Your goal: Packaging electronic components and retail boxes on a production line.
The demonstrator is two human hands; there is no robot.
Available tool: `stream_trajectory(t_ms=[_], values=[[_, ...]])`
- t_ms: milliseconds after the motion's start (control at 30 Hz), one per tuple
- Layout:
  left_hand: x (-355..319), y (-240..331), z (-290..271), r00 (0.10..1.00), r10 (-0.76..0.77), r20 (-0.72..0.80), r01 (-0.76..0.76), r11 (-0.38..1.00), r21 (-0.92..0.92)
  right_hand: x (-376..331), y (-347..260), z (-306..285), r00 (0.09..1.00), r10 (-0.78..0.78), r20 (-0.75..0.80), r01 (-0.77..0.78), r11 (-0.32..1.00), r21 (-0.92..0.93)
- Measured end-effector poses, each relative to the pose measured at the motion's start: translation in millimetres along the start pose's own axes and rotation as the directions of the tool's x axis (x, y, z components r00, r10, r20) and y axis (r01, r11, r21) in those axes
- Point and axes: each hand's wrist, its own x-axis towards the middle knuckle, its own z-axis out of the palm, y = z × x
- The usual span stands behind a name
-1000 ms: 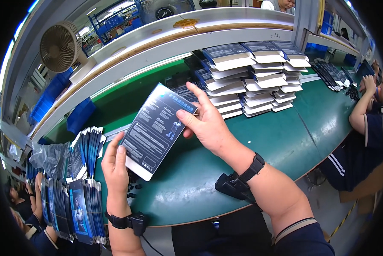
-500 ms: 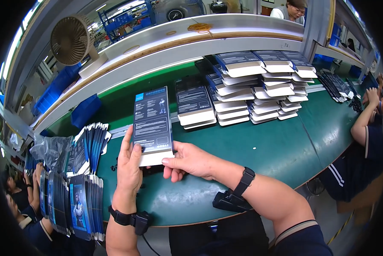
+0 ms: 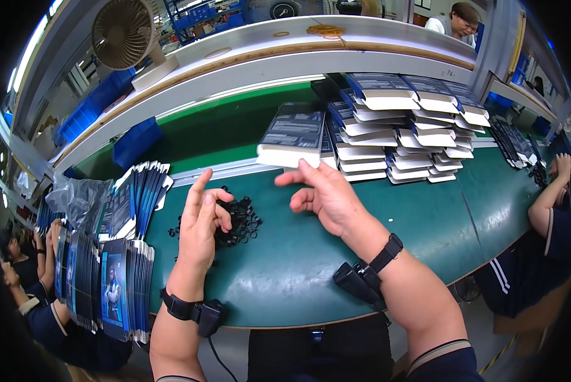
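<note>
A thin dark blue printed box (image 3: 292, 130) with a white end tilts in front of the stacks. My right hand (image 3: 333, 197) pinches its white near edge, thumb at the edge and fingers below. My left hand (image 3: 199, 223) holds nothing, its fingers apart and slightly curled. Just beside and partly behind it lies a pile of small black ring-like pieces (image 3: 237, 219) on the green table. Stacked boxes (image 3: 393, 153) of the same kind, white ends toward me, stand at the back right, with the held box overlapping their left side.
Flat folded cartons (image 3: 114, 293) stand bundled at the left edge, with more fanned cartons (image 3: 142, 197) and a grey plastic bag (image 3: 75, 207) behind. A blue bin (image 3: 135, 143) sits at the back left. The shelf carries a fan (image 3: 125, 35) and rubber bands (image 3: 325, 30). Co-workers sit left and right.
My left hand has let go of the box and stays at left. My right hand has carried the box right and away toward the stacks, tilting it back. The black pieces are now uncovered.
</note>
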Motion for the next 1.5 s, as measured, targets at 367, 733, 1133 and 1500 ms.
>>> stream_trajectory(t_ms=[367, 733, 1133, 1500], values=[[-2.9, 1.0, 1.2, 0.999, 0.054, 0.007, -0.054, 0.994, 0.096, 5.8, 3.0, -11.3, 0.998, 0.05, -0.045, -0.048, 0.998, 0.046], [3.8, -6.2, -10.2, 0.987, 0.159, -0.025, -0.148, 0.96, 0.239, 4.6, -2.3, -8.4, 0.978, -0.028, -0.209, 0.038, 0.998, 0.045], [-3.8, -4.1, 3.5, 0.911, 0.217, 0.35, -0.412, 0.488, 0.77, -11.4, 31.9, 20.4, 0.936, -0.115, 0.332, 0.35, 0.372, -0.86], [-6.0, -12.5, 7.5, 0.904, 0.221, 0.366, -0.427, 0.43, 0.795, -10.6, 30.1, 22.2, 0.959, -0.099, 0.265, 0.282, 0.414, -0.866]])
